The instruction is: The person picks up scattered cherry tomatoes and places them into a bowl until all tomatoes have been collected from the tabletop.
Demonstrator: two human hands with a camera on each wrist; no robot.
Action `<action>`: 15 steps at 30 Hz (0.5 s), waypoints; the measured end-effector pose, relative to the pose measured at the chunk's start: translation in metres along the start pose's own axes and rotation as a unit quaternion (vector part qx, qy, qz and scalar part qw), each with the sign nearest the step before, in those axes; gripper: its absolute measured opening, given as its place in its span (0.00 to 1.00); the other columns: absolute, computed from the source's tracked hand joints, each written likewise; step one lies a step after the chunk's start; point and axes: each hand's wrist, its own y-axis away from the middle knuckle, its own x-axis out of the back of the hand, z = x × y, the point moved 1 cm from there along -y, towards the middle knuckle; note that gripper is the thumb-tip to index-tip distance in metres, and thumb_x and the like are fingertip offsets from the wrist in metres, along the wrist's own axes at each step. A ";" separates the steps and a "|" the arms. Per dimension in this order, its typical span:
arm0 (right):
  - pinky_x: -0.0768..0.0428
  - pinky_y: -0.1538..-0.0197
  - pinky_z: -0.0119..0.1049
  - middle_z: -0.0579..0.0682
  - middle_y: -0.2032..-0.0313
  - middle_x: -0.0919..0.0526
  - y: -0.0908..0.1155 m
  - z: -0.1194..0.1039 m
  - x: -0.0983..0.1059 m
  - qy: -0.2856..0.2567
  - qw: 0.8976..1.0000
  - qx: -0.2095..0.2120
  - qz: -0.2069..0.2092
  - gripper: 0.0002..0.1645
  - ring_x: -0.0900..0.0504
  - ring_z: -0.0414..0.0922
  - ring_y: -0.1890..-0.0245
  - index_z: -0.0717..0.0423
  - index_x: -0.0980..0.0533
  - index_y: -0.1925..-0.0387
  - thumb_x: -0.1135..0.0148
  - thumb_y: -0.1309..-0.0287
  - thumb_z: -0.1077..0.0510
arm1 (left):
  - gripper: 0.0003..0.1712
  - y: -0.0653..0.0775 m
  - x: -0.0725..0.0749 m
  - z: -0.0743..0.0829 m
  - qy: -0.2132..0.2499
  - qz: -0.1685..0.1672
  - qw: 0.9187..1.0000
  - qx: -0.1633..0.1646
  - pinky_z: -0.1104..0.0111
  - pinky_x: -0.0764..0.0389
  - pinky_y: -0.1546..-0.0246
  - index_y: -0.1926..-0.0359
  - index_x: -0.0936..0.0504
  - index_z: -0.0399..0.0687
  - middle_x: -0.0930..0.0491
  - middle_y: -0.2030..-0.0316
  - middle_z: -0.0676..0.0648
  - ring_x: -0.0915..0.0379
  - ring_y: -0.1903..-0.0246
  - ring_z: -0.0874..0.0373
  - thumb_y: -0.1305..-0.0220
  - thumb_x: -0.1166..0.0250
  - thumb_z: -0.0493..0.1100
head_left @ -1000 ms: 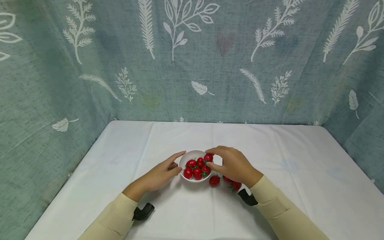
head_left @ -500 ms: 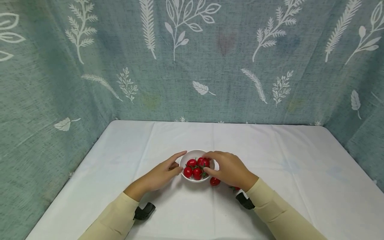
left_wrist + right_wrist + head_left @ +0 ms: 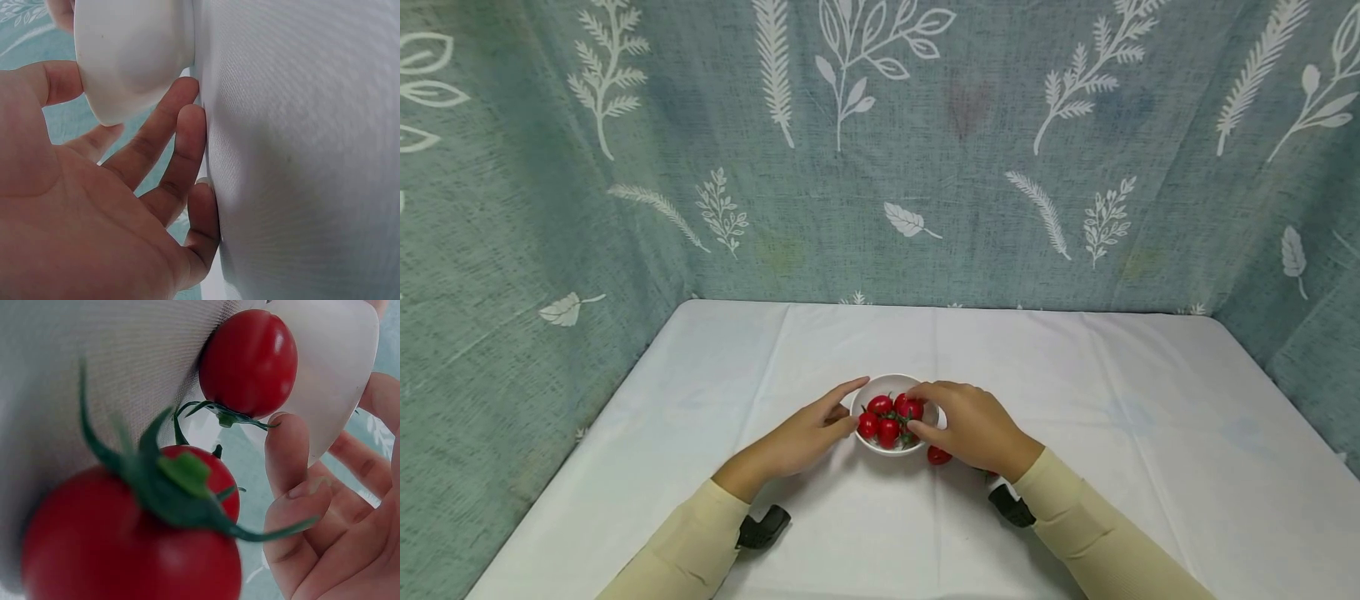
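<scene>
A white bowl (image 3: 895, 452) holding several cherry tomatoes (image 3: 887, 432) stands at the middle of the table. My left hand (image 3: 797, 437) rests at its left side, thumb and index finger touching the rim and wall. In the left wrist view the other fingers (image 3: 190, 140) are loosely bent beside the bowl. Over the bowl's right side, my right hand (image 3: 977, 425) pinches a cherry tomato (image 3: 912, 408) between thumb and index finger, low among the others. Its contact is hidden in the right wrist view, where the bowl wall stands in front.
Loose tomatoes lie on the white cloth right of the bowl, one beside its wall (image 3: 250, 365) and others nearer the right wrist (image 3: 131, 550). The right hand partly covers them in the head view. A patterned curtain (image 3: 850, 233) hangs behind the table (image 3: 1037, 350).
My right hand has lowered the pinched tomato from the bowl's right rim inward among the others. The tomatoes inside have shifted slightly left. My left hand has stayed at the rim.
</scene>
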 end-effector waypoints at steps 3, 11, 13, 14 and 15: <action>0.18 0.48 0.46 0.44 0.51 0.14 0.000 0.000 0.000 0.005 1.000 0.001 0.003 0.24 0.15 0.43 0.51 0.46 0.20 0.45 0.29 0.41 0.47 | 0.33 0.000 0.000 0.000 0.001 0.002 1.000 0.000 0.57 0.28 0.51 0.24 0.44 0.73 0.18 0.51 0.49 0.25 0.54 0.58 0.25 0.45 0.54; 0.17 0.50 0.44 0.46 0.51 0.14 0.002 0.002 0.009 0.012 0.999 0.015 0.033 0.21 0.14 0.45 0.51 0.46 0.18 0.47 0.30 0.41 0.48 | 0.34 -0.001 0.000 -0.001 0.002 0.001 1.000 0.000 0.55 0.27 0.49 0.24 0.44 0.73 0.18 0.52 0.49 0.25 0.54 0.58 0.25 0.45 0.53; 0.17 0.50 0.44 0.48 0.51 0.14 0.002 0.002 0.013 0.021 0.999 0.019 0.042 0.20 0.14 0.46 0.51 0.47 0.17 0.48 0.30 0.41 0.49 | 0.34 -0.001 0.000 -0.001 0.002 0.001 1.000 -0.001 0.54 0.27 0.49 0.24 0.44 0.73 0.18 0.52 0.49 0.25 0.54 0.58 0.25 0.45 0.53; 0.16 0.50 0.44 0.48 0.51 0.13 0.002 0.002 0.016 0.024 0.998 0.023 0.046 0.20 0.14 0.46 0.51 0.48 0.17 0.48 0.30 0.41 0.49 | 0.33 -0.001 0.000 -0.002 0.001 0.001 1.000 0.000 0.54 0.27 0.49 0.24 0.44 0.73 0.18 0.52 0.49 0.25 0.54 0.58 0.25 0.45 0.53; 0.16 0.51 0.44 0.48 0.51 0.13 0.002 0.002 0.018 0.027 0.998 0.024 0.049 0.19 0.14 0.46 0.52 0.48 0.17 0.48 0.30 0.41 0.49 | 0.33 -0.001 0.000 -0.002 0.002 0.002 1.000 0.001 0.54 0.27 0.49 0.24 0.44 0.73 0.18 0.52 0.49 0.25 0.54 0.58 0.25 0.45 0.53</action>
